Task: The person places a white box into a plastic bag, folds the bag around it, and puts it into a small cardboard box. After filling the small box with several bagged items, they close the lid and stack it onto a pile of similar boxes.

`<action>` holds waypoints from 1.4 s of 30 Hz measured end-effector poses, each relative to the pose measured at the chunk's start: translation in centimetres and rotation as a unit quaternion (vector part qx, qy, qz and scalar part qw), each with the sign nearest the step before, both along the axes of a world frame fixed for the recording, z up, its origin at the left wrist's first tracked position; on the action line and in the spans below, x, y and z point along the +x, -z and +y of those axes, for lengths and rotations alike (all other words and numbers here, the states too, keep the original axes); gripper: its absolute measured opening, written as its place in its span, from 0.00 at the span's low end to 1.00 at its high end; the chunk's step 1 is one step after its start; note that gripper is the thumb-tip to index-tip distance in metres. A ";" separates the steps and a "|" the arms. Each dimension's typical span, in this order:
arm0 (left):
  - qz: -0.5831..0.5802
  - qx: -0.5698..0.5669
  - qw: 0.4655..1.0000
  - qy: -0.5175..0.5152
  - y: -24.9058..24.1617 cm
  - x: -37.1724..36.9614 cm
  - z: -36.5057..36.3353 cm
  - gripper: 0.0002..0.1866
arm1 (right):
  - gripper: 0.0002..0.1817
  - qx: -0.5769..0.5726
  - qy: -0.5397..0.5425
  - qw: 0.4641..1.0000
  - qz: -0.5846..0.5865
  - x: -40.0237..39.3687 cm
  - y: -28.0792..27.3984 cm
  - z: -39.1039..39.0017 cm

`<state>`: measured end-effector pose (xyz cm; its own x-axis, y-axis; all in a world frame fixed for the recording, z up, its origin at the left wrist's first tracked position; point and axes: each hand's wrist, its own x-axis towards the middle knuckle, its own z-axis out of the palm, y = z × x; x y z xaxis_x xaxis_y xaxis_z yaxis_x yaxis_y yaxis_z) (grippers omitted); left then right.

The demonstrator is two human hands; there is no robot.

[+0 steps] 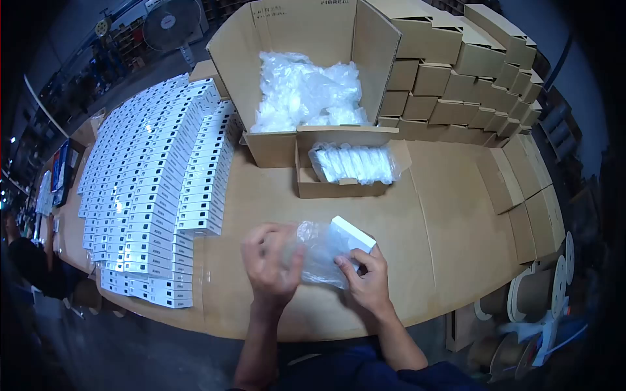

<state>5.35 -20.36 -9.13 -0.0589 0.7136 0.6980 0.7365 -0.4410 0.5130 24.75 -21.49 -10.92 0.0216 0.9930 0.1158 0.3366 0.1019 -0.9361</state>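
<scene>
My right hand (pixel 368 275) is closed around a small white box (pixel 353 233) and the near side of a clear plastic bag (pixel 316 251). The box is tilted, and its lower part is hidden by the bag and my fingers. My left hand (pixel 270 264) is at the bag's left side, thumb close to the plastic, its fingers smeared by motion. Just beyond my hands stands an open carton (pixel 339 190), with a row of white boxes in clear bags (pixel 355 163) inside.
Stacked white boxes with printed labels (pixel 150 195) cover the table's left side. A large carton (pixel 228 65) at the back holds loose plastic bags (pixel 306 91). Brown cartons (pixel 433 81) are piled at back right, more (pixel 535 195) along the right edge. Spools (pixel 541 290) stand below. Another person's sleeve (pixel 32 264) shows far left.
</scene>
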 end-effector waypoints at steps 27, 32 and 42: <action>-0.455 -0.415 0.755 0.226 3.7 2.4 -1.7 0.27 | 0.13 0.015 -0.045 0.996 0.072 2.1 3.9 -0.7; -0.284 -0.314 0.881 0.211 4.8 1.9 -1.1 0.20 | 0.14 0.016 -0.008 0.992 0.126 4.2 3.4 -0.1; -0.255 -0.303 0.893 0.213 5.7 2.1 -1.6 0.21 | 0.26 0.196 -0.078 0.921 0.328 3.4 -3.8 4.6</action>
<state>7.42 -21.95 -14.81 0.1075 0.9850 0.1347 0.1702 -0.1517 0.9737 28.12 -16.93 -7.10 0.0762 0.8743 0.4793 -0.3354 0.4751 -0.8135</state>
